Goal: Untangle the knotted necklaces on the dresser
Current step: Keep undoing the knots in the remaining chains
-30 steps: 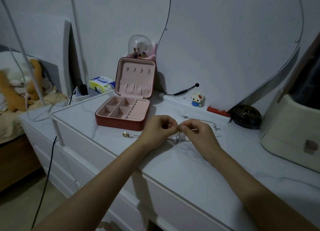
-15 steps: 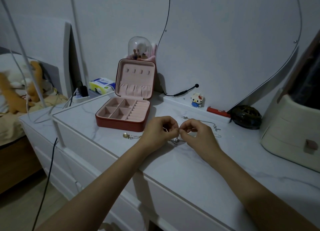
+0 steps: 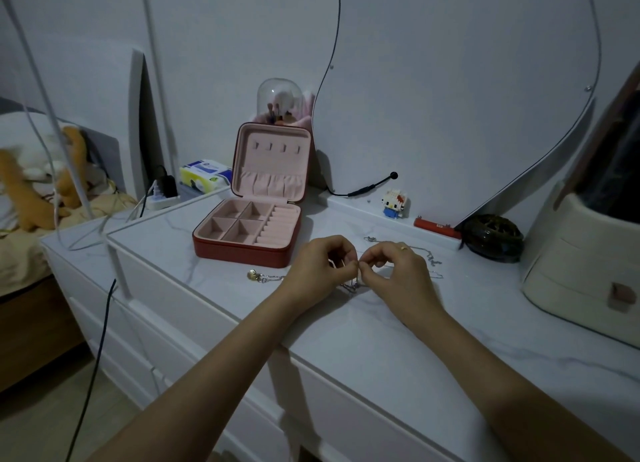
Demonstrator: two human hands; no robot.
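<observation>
Thin silver necklace chains [image 3: 352,286] lie tangled on the white marble dresser top [image 3: 398,337]. My left hand [image 3: 320,267] and my right hand [image 3: 394,271] meet fingertip to fingertip just above the tangle, each pinching a bit of chain. One strand runs left to a small gold pendant [image 3: 253,275]. More chain [image 3: 434,262] trails to the right behind my right hand, which wears a gold ring. The knot itself is partly hidden by my fingers.
An open red jewelry box [image 3: 249,226] with a pink lining stands behind my left hand. A small toy figure [image 3: 394,203], a red bar [image 3: 437,228] and a dark round object [image 3: 493,238] sit along the back. A cream organizer [image 3: 585,267] stands at the right.
Both hands have stayed over the tangle. The fingertips have shifted slightly and closed together on the chain; the tangle now hangs a little lower under them.
</observation>
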